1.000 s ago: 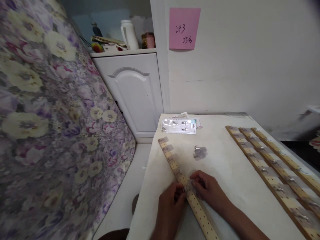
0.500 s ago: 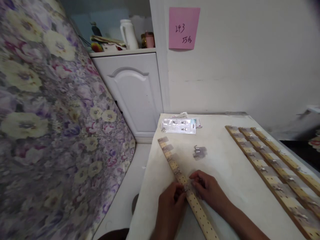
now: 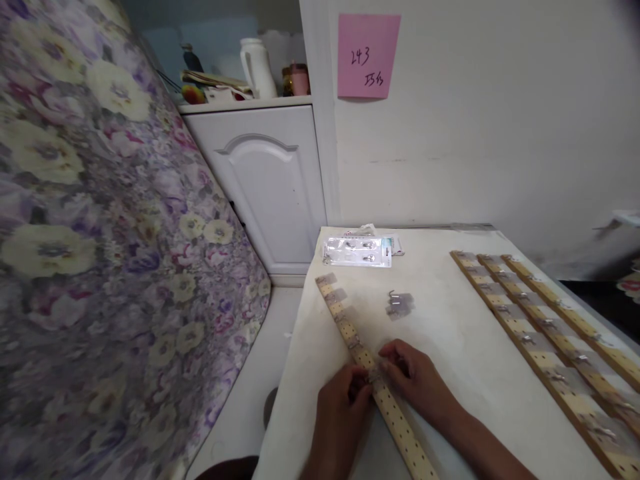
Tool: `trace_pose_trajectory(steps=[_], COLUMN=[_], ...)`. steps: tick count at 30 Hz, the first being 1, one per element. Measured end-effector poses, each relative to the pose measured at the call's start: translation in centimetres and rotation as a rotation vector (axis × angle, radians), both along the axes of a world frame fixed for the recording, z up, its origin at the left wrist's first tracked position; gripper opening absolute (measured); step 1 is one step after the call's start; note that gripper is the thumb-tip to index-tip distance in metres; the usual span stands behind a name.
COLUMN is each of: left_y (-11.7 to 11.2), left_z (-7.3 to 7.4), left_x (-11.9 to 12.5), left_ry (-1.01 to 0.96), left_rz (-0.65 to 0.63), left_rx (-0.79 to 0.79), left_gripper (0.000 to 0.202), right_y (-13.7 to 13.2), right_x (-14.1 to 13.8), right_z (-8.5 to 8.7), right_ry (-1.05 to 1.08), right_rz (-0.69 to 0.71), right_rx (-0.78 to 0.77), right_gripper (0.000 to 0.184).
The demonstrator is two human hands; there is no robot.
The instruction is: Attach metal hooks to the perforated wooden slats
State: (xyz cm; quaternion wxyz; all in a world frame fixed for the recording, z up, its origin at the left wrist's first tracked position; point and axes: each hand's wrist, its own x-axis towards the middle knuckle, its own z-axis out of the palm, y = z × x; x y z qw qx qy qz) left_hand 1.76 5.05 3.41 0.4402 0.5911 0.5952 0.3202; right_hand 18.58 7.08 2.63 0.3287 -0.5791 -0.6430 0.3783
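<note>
The left hand (image 3: 343, 403) and the right hand (image 3: 416, 377), grips nearly closed, hold a clear piece (image 3: 374, 375) at the perforated strip (image 3: 400, 425).

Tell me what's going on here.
A person is working at a white table with two bare hands. The left hand and the right hand have their fingertips at a small clear-and-metal piece on a pale strip with holes. Its far part bears similar pieces; its near part shows bare holes. Loose pieces lie beyond the right hand, and three fitted strips lie to the right.
</note>
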Motion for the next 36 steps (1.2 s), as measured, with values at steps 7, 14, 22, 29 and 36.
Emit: trace_pose_trajectory(steps=[7, 14, 22, 29, 36], left_y=[0.1, 0.0, 0.0, -0.1, -0.3], left_z=[-0.3, 0.1, 0.3, 0.5, 0.6], left_x=[0.0, 0.0, 0.0, 0.0, -0.1], left_ry=[-0.001, 0.020, 0.010, 0.014, -0.009], left_rz=[0.010, 0.005, -0.001, 0.011, 0.010], left_rx=[-0.001, 0.017, 0.007, 0.025, 0.036], left_gripper=[0.016, 0.016, 0.016, 0.015, 0.013], right_y=[-0.3, 0.1, 0.5, 0.7, 0.7], right_x=[-0.7, -0.9, -0.9, -0.8, -0.4], right_z=[0.2, -0.3, -0.1, -0.7, -0.8], right_ry=[-0.122, -0.135, -0.098, -0.066, 0.022], right_rz=[-0.043, -0.073, -0.045, -0.048, 0.001], right_rx=[0.004, -0.054, -0.101, -0.084, -0.085], right_gripper=[0.027, 0.026, 0.027, 0.026, 0.026])
